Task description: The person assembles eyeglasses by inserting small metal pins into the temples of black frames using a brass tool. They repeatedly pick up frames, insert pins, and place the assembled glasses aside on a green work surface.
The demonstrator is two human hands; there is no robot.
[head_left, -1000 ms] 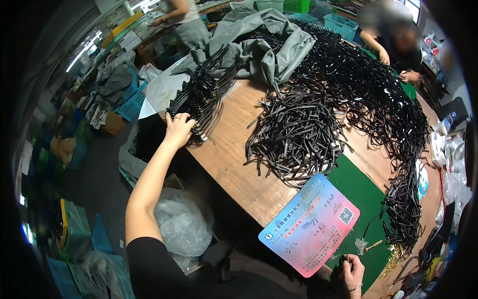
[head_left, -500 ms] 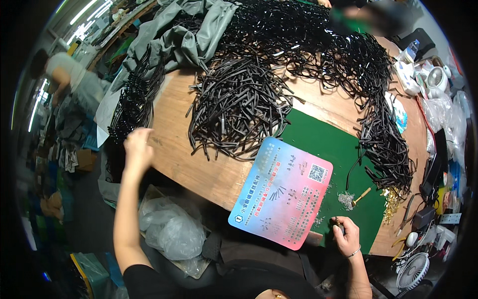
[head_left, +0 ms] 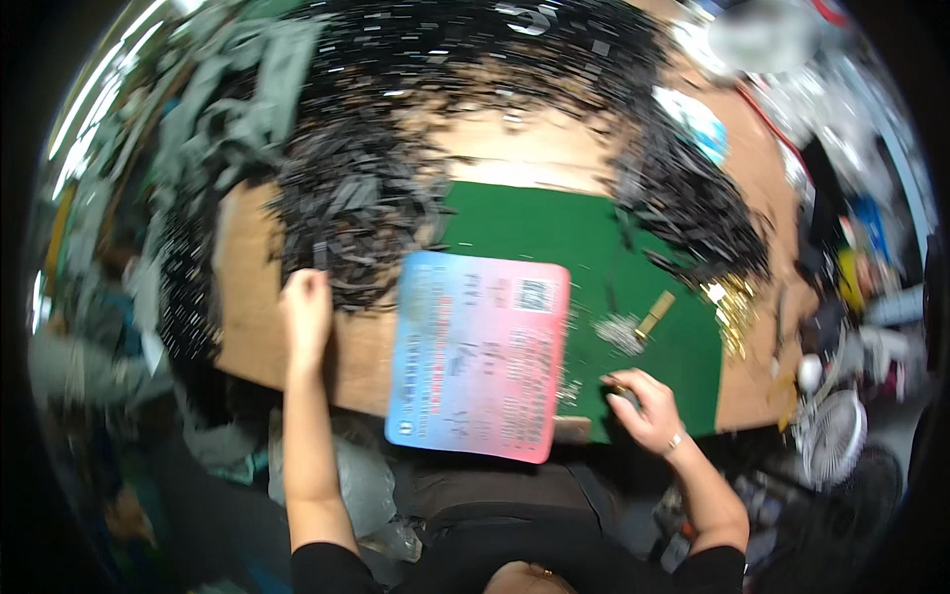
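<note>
Green mat point(head_left: 534, 218): spread right of the middle of the tabletop point(head_left: 247, 297), reaching its near edge; strewn with small parts, so at risk of losing some over that edge if brushed toward it.
Strips point(head_left: 356, 188): black, heaped left of the tabletop's middle, tangled and crossing; likely to snag and drag others along if pulled out singly.
Left hand point(head_left: 307, 297): above the tabletop's left part, by the near side of the strips; fingers curled, too blurred to tell whether bare or pinching something.
Right hand point(head_left: 648, 411): over the mat's near right corner; thumb and fingers closed on a dark piece point(head_left: 621, 390).
Grip on the dark piece: low and near the tabletop's near edge; possible drop past it if loosened.
Clear bits point(head_left: 620, 334): piled just beyond the right hand; easily scattered by a low sweep.
Stick point(head_left: 656, 315): gold-coloured, beside the clear bits, cannot tell whether touching; could plough through them if knocked.
Gold bits point(head_left: 734, 317): at the mat's right edge, close to the right heap point(head_left: 683, 218); could get mixed into it if pushed leftward.
Card point(head_left: 475, 356): blue and pink, lying across the mat's left edge and jutting past the tabletop's near edge; could tip or slide if bumped there.
</note>
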